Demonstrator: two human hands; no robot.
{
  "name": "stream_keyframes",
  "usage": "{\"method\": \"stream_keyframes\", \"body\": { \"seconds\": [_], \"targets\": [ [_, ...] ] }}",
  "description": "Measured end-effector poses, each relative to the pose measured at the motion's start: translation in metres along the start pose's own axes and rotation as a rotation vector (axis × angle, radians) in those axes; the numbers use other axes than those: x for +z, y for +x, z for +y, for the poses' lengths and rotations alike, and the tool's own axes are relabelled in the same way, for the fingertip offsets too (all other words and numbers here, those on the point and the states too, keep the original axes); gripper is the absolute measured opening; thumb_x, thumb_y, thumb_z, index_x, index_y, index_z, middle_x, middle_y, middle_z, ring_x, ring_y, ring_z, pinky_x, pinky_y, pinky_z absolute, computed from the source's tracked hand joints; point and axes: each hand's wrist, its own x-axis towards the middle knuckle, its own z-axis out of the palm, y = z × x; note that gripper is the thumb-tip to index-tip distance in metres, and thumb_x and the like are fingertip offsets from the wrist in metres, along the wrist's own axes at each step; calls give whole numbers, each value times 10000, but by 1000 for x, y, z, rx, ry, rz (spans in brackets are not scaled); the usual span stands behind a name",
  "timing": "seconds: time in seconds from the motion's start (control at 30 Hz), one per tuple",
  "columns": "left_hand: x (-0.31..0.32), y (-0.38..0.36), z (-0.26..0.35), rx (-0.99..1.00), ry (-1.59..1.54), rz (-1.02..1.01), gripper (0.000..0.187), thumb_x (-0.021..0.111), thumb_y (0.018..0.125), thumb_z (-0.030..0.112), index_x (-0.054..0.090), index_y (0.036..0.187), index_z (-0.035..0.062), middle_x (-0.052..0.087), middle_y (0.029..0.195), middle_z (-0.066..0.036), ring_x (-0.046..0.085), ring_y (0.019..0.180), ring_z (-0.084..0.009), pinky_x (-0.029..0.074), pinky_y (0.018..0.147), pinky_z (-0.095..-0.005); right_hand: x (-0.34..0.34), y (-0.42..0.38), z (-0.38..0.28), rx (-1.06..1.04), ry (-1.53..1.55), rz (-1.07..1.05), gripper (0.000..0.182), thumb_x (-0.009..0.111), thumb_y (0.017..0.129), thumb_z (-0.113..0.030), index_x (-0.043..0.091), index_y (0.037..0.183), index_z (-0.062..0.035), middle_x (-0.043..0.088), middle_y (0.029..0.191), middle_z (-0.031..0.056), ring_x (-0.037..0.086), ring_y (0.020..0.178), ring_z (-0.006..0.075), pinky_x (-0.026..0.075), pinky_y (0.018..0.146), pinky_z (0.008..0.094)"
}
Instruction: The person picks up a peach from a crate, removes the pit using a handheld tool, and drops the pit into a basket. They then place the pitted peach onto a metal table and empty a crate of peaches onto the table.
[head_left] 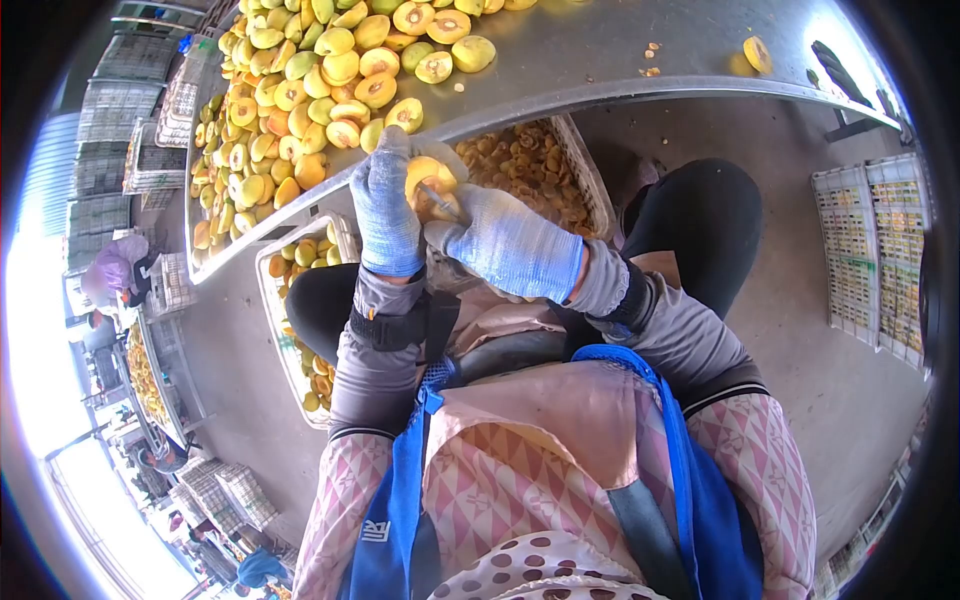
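My left hand [388, 205], in a blue-grey knit glove, holds a halved yellow fruit [428, 182] with its cut face turned toward my other hand. My right hand [505, 235], gloved the same way, is closed around a small metal tool [440, 200] whose tip rests at the middle of the cut face. Both hands are above my lap, just below the edge of the metal table [560, 60]. Many halved yellow fruits [290, 95] are heaped on the table at the upper left.
Beneath the table edge, a crate [590, 180] holds brown pieces. Another crate [268, 290] with fruit stands by my left knee. Stacked white crates [872, 255] are at the right. One fruit half [757, 54] lies on the table at the far right. Other people work at the far left.
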Motion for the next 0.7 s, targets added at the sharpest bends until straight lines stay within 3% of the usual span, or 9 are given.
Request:
{"method": "stream_keyframes", "body": {
  "seconds": [0.13, 0.2, 0.27, 0.4, 0.5, 0.6, 0.7],
  "targets": [
    [4, -1, 4, -18, -16, 17, 346, 486, 1009, 235, 656, 884, -39, 670, 721, -69, 596, 610, -102, 455, 534, -239, -4, 1, 3, -27, -32, -62, 288, 632, 905, -247, 622, 1032, 11, 658, 869, 241, 648, 823, 416, 524, 706, 451],
    [-7, 5, -11, 134, 233, -39, 338, 487, 1008, 234, 649, 899, -41, 668, 724, -70, 600, 619, -103, 461, 542, -246, -3, -4, -3, 80, -210, -41, 261, 574, 937, -253, 659, 975, -9, 656, 830, 215, 653, 802, 390, 526, 717, 453],
    [-9, 5, -13, 185, 303, -50, 335, 491, 1008, 235, 647, 902, -42, 664, 721, -73, 604, 627, -106, 468, 550, -253, 0, -5, -2, 79, -198, -5, 250, 575, 935, -236, 654, 968, -1, 653, 815, 218, 652, 785, 396, 527, 713, 454],
    [-1, -2, -1, 110, 129, -25, 360, 509, 1003, 262, 662, 872, -36, 654, 700, -72, 599, 633, -113, 465, 554, -258, 1, -2, 9, -55, -40, 29, 260, 594, 928, -247, 647, 963, 5, 648, 759, 215, 649, 730, 401, 525, 714, 460],
    [7, -9, 12, 71, 80, -8, 397, 515, 998, 301, 677, 834, -22, 652, 690, -63, 586, 623, -114, 448, 552, -248, 2, -1, 10, -80, 178, 49, 243, 593, 945, -270, 645, 947, -33, 622, 642, 140, 619, 549, 303, 515, 554, 402],
    [12, -11, 20, 22, 63, 15, 438, 511, 996, 341, 683, 798, -10, 651, 681, -54, 573, 612, -113, 436, 560, -242, -14, 1, -4, 476, 631, -231, 237, 585, 967, -302, 612, 891, -79, 553, 573, 41, 521, 426, 163, 422, 390, 299],
    [7, -8, 17, 53, 81, -94, 447, 501, 999, 365, 683, 833, -8, 658, 715, -57, 577, 633, -119, 446, 584, -253, -27, -2, -19, 624, 877, -350, 401, 570, 969, -414, 591, 894, -21, 533, 538, 36, 499, 383, 114, 369, 356, 245]
  ]
}}
